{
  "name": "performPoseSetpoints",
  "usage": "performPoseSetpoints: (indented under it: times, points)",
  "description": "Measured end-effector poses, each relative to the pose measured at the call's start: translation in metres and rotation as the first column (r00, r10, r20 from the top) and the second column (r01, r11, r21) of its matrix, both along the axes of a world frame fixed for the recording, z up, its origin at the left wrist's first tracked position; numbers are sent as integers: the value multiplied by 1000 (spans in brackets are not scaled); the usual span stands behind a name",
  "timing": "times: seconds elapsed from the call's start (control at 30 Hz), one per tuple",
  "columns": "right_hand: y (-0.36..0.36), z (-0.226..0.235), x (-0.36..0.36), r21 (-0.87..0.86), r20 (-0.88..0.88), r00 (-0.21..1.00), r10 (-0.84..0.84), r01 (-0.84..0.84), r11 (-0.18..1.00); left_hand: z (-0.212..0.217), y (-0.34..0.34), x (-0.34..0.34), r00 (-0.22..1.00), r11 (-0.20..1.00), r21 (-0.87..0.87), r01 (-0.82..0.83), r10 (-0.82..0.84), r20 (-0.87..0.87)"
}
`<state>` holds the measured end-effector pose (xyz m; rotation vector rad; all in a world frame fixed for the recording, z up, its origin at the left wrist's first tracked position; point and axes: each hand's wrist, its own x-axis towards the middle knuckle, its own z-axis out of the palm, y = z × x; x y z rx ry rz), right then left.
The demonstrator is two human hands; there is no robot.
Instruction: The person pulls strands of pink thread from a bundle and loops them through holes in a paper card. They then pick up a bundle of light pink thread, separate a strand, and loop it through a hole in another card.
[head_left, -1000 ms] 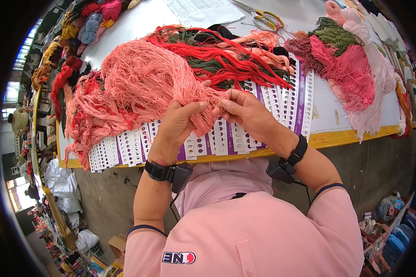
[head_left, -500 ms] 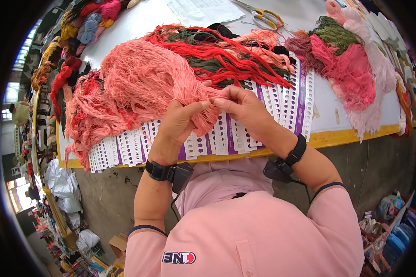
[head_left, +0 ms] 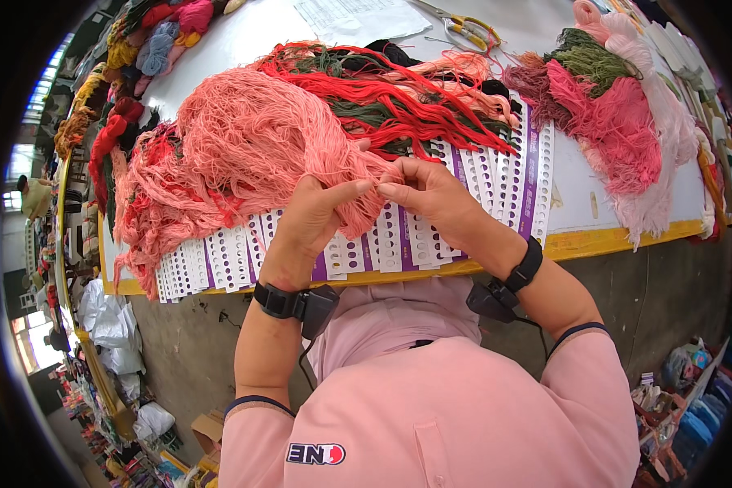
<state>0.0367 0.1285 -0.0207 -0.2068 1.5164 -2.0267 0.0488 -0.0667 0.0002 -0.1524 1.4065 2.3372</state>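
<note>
A white tabletop with a yellow front edge (head_left: 256,37) is curving across a cluttered workroom, and a grey concrete floor (head_left: 183,342) is showing below it. Along the near edge, long white-and-purple cards punched with rows of round holes (head_left: 516,179) are lying side by side, their near ends fanning toward the person, probably so each stays within reach. Bright red thread bundles (head_left: 342,85) and dark green thread bundles (head_left: 366,118) are resting across their far parts.

A large, loose coral-pink thread hank (head_left: 244,122) is covering the left part of the cards, its right end gathering at the person's hands. The left hand (head_left: 321,207) is gripping that end, thumb in front and most fingers hidden behind the strands, seemingly to steady the mass. The right hand (head_left: 431,195) is pinching a few strands between thumb and forefinger, likely because such fine thread needs a fingertip hold. The hands are working close together; whether their fingertips are touching, I cannot tell.

Yellow-handled metal scissors (head_left: 468,32) are lying beyond the threads, apparently set aside clear of them. A tangled pink, olive and pale yarn heap (head_left: 618,122) is sitting apart at the right, perhaps to keep its colours separate.
</note>
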Motion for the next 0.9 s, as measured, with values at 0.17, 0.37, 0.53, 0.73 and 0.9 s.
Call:
performPoseSetpoints:
  times: [0.17,0.37,0.53,0.73,0.9]
  points:
    - [4,-1,1,-40,57,998,-11,13,999,0,1,0,1000,1000,12,0,0,-8]
    - [4,-4,2,-107,106,993,-55,66,992,-2,2,0,1000,1000,24,0,0,-2]
    - [-4,-2,3,18,-56,998,0,1,1000,1,2,-1,1000,1000,-14,13,-13,-15]
    - [5,7,0,16,51,998,-43,43,999,-4,2,-2,999,999,-13,-32,32,-15]
    - [8,-1,-2,-43,122,992,-36,41,998,-6,2,0,997,997,30,-70,69,21]
